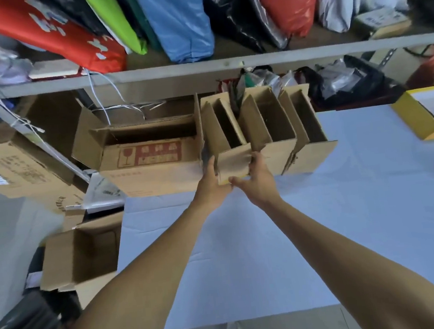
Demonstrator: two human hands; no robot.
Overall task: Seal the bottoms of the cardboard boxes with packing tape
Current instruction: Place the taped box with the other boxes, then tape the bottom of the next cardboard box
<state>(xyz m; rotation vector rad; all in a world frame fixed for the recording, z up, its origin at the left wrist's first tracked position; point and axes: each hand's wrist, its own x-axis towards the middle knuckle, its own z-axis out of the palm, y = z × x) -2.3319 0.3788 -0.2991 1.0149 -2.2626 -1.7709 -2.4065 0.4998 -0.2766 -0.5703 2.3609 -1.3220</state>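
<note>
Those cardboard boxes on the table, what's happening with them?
A person is holding a small cardboard box between the left hand and right hand, at the front of a row of open boxes standing along the back of the white table. A larger box with a red fragile label stands just to its left. No packing tape shows.

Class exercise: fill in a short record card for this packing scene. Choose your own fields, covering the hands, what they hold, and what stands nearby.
left hand: grips the small box's left side
right hand: grips its right side and lower edge
small box: cardboard, top open, at the back of the white table
neighbours: large box with red label to its left, two more open boxes to its right
packing tape: not seen
shelf: coloured bags above
</note>
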